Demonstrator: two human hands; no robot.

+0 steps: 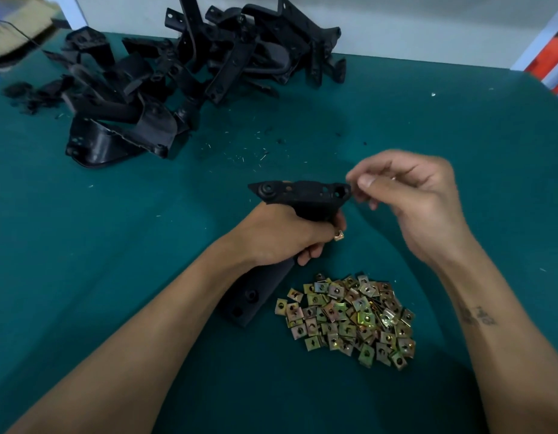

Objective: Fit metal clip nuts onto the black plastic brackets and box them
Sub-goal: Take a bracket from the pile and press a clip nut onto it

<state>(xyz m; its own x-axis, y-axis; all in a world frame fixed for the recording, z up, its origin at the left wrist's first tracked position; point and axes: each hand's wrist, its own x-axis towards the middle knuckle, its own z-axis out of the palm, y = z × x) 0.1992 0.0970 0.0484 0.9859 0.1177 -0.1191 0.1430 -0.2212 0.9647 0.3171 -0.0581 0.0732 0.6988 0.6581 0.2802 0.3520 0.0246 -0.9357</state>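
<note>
Left hand (284, 236) gripping black plastic bracket (302, 195) mid-table, spare clip tucked in fingers. Right hand (409, 195) pinching at bracket's 3 o'clock tab; clip unseen. Fitting step underway. Next: fresh nut from yellow-zinc metal clip nuts heap (346, 317), 6 o'clock.

Black bracket (302, 195), teal table (114, 245)
</note>
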